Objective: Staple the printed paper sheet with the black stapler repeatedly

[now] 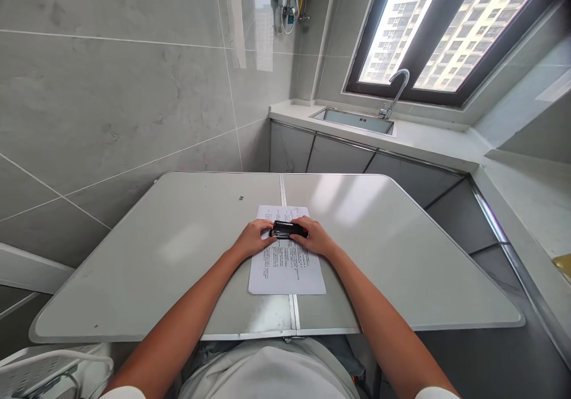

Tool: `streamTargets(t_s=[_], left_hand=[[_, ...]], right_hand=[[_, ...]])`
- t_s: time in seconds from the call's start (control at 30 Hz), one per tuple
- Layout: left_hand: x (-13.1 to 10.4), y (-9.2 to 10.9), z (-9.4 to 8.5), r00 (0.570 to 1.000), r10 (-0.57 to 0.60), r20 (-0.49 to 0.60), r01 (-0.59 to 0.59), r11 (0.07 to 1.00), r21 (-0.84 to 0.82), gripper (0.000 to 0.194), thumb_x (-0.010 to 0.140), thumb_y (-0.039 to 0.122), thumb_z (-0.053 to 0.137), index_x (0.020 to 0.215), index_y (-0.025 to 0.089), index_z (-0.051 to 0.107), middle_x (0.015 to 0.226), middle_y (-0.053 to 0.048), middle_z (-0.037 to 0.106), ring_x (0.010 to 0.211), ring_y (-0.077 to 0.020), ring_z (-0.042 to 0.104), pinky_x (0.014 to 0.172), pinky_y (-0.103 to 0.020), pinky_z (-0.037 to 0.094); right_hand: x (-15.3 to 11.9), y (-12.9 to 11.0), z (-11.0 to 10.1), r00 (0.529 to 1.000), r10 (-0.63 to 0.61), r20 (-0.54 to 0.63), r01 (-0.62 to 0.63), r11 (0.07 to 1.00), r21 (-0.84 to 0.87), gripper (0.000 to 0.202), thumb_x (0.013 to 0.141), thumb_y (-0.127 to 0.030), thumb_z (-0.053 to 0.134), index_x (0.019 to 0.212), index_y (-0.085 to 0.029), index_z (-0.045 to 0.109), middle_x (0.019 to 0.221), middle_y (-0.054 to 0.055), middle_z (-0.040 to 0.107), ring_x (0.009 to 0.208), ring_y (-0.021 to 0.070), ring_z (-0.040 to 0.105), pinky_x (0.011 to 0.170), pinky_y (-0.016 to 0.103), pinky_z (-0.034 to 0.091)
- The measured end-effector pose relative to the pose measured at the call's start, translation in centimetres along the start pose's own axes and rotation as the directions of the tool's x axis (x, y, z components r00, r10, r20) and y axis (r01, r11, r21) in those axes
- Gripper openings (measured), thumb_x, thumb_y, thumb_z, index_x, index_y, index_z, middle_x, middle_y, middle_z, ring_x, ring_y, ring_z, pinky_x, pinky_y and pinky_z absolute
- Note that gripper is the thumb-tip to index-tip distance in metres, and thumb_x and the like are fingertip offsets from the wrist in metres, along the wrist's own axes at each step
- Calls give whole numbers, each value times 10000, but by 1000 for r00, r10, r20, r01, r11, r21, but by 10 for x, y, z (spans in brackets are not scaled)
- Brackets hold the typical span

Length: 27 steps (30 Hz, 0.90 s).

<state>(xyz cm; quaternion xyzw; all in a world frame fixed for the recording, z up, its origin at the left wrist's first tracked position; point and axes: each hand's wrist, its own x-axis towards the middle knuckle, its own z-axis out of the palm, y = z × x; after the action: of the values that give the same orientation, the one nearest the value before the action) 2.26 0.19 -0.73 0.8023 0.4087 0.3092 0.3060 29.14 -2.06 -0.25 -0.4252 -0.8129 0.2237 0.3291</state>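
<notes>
A black stapler [282, 227] lies sideways over the upper part of a stack of printed paper [288, 274]; whether it rests on the paper or is held just above, I cannot tell. My right hand [312, 236] is closed around the stapler's right end, fingers on top and thumb along the near side. At the other end, my left hand [255, 238] pinches the stapler's left tip between fingers and thumb. The print runs sideways to me. Tiny dark bits [241, 197], perhaps staples, lie beyond my left hand.
The pale folding table [178, 292] has a seam down its middle. A tiled wall [111, 90] stands at the left. Behind, a counter holds a sink [352, 119] and a faucet [397, 93] under a window. A white basket [57, 366] is at the lower left.
</notes>
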Motion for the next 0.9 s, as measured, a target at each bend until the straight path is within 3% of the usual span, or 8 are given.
streamTargets(t_s=[0.1, 0.17, 0.23, 0.3, 0.43, 0.63, 0.8, 0.9], left_hand=[[1, 2, 0, 1000, -24, -4, 24, 1000, 15, 269, 782, 362, 803, 1025, 249, 779, 1231, -67, 742, 1186, -291, 659, 1077, -473, 505], [2, 2, 0, 1000, -28, -3, 29, 999, 21, 284, 781, 379, 806, 1031, 245, 781, 1230, -73, 740, 1188, -296, 656, 1079, -477, 500], [2, 1, 0, 1000, -30, 0, 30, 999, 14, 296, 780, 385, 808, 1038, 242, 786, 1234, -77, 738, 1186, -295, 658, 1078, -474, 500], [2, 0, 0, 999, -39, 3, 39, 999, -1, 297, 777, 383, 813, 1039, 246, 793, 1235, -75, 737, 1174, -289, 666, 1070, -465, 507], [1, -2, 1, 999, -53, 0, 53, 998, -30, 288, 761, 387, 829, 1021, 264, 810, 1218, -64, 746, 1141, -280, 689, 1054, -454, 521], [3, -3, 1, 998, -66, -6, 66, 996, -62, 276, 754, 401, 827, 987, 258, 788, 1175, -52, 749, 1110, -271, 689, 1032, -435, 521], [3, -2, 0, 998, -68, 15, 69, 997, -46, 279, 775, 424, 792, 988, 252, 736, 1141, -39, 734, 1108, -271, 659, 1017, -429, 507], [3, -1, 0, 997, -71, 17, 72, 997, -35, 281, 776, 432, 780, 977, 247, 714, 1105, -39, 727, 1091, -273, 650, 1003, -432, 507]], right_hand=[[1, -1, -2, 999, -18, -38, 20, 999, 42, 346, 908, -384, 709, 1222, -241, 680, 1066, 76, 698, 945, 226, 608, 842, 363, 496], [2, -2, -6, 989, -3, -151, 14, 997, 71, 278, 933, -371, 658, 1165, -230, 715, 1027, 74, 695, 923, 217, 598, 826, 352, 481], [2, -2, -11, 956, 68, -286, -41, 994, 98, 214, 951, -323, 580, 954, -205, 759, 835, 45, 655, 766, 178, 550, 717, 320, 435], [1, 0, -16, 925, 150, -348, -110, 985, 132, 280, 912, -269, 549, 699, -189, 713, 630, -3, 517, 603, 134, 421, 599, 305, 329], [-4, 5, -24, 933, 196, -302, -133, 968, 215, 283, 805, -232, 558, 529, -183, 599, 551, -36, 353, 557, 106, 290, 562, 314, 205], [-4, 3, -23, 962, 151, -225, -91, 962, 259, 270, 790, -233, 539, 524, -186, 529, 566, -34, 338, 581, 102, 277, 571, 304, 201], [-3, 4, -20, 960, 206, -189, -147, 947, 285, 344, 766, -230, 537, 496, -205, 325, 588, -44, 194, 603, 100, 172, 578, 308, 144], [-3, 7, -18, 952, 240, -190, -182, 943, 278, 367, 784, -257, 540, 496, -208, 318, 584, -44, 191, 598, 100, 174, 576, 305, 154]])
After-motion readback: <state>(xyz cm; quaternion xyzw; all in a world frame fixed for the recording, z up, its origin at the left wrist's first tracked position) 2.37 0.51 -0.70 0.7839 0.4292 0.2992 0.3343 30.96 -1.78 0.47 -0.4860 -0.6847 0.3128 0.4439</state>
